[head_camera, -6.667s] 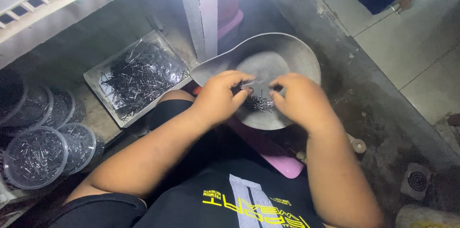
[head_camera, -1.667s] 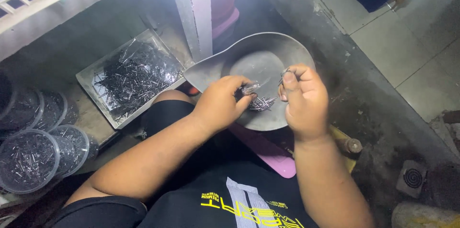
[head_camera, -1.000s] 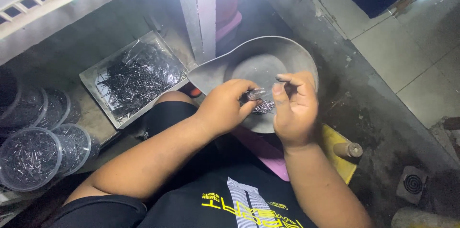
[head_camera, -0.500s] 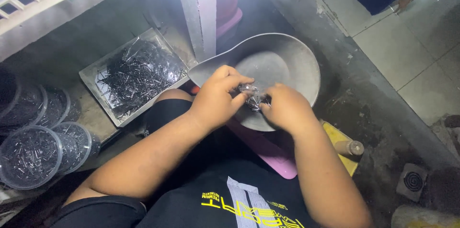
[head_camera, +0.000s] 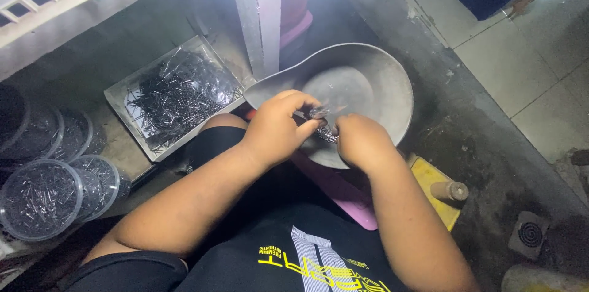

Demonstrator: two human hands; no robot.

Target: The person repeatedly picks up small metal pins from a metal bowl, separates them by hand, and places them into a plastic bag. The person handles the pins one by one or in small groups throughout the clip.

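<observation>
- The concrete floor (head_camera: 478, 163) was the largest thing; it lay under and around both hands, dark and rough, and pale tiles (head_camera: 527, 65) began beyond it, far to the right of the fingers.
- A grey metal pan (head_camera: 380, 83) with a rounded body stood directly under the fingers, and its rim rose just behind them.
- A flat clear tray (head_camera: 175, 96) full of thin dark metal pins lay to the left of the fingers, well apart from them.
- Several round clear containers (head_camera: 40, 197) with the same kind of pins stood further left, beyond the tray.
- A pink flat piece (head_camera: 343, 197) lay below the hands, partly under the pan and the right forearm.
- A yellow block (head_camera: 432, 184) with a small cylinder on it was to the right of the right forearm.
- The left hand (head_camera: 276, 129) was over the near edge of the pan, and its fingers were closed narrowly on a small shiny bundle of pins (head_camera: 320, 113).
- The right hand (head_camera: 362, 142) was just beside it, knuckles up; its fingers were curled down toward the same bundle, but I could not tell if they really gripped it.
- The bundle was between the two hands, above the bottom of the pan, with a few loose pins (head_camera: 328, 135) hanging just under the fingers.
</observation>
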